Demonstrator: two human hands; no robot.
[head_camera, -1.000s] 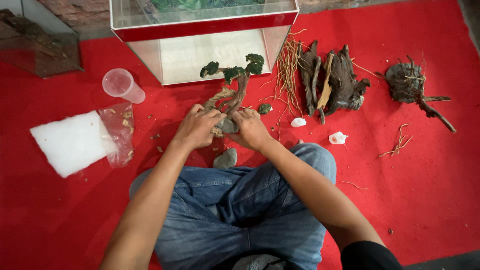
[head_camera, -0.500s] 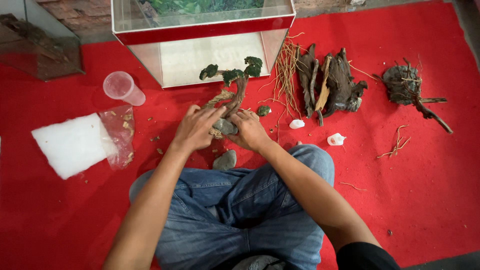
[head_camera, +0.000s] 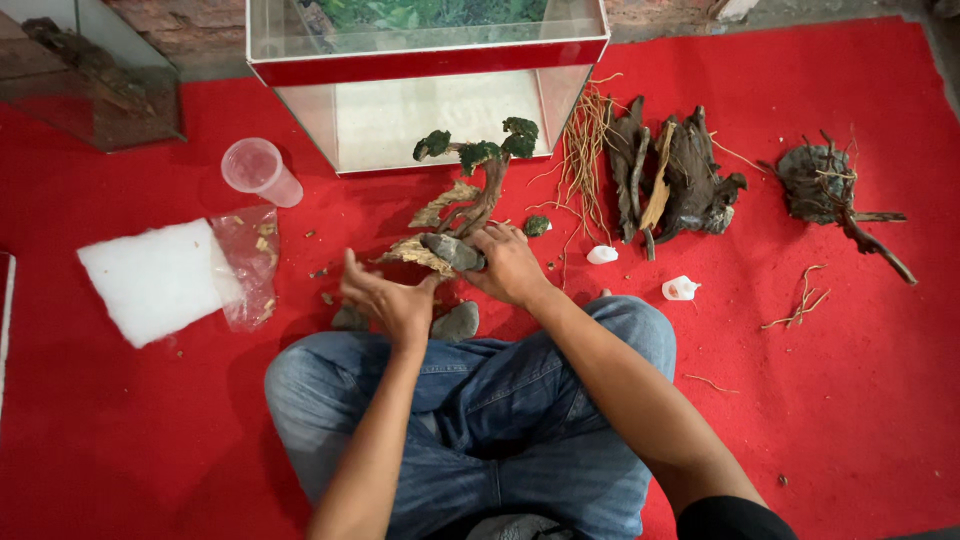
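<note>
A small driftwood tree (head_camera: 478, 190) with green moss tufts stands on the red mat in front of my crossed legs. At its base lies a grey stone (head_camera: 452, 250) beside a tan bark piece (head_camera: 412, 252). My right hand (head_camera: 510, 264) grips the grey stone from the right. My left hand (head_camera: 385, 298) hovers just below and left of the base, fingers spread, holding nothing. Two more grey stones (head_camera: 457, 322) rest by my knees.
A red-rimmed glass tank (head_camera: 430, 50) stands behind the tree. Driftwood pieces (head_camera: 675, 175) and thin roots lie at right, a rooted lump (head_camera: 825, 185) farther right. A plastic cup (head_camera: 258, 170), white filter pad (head_camera: 155, 278) and plastic bag (head_camera: 250, 262) lie at left. Two small white bottles (head_camera: 680, 288) sit nearby.
My left hand has come off the tree base and moved down and left, fingers now spread. My right hand stays on the grey stone.
</note>
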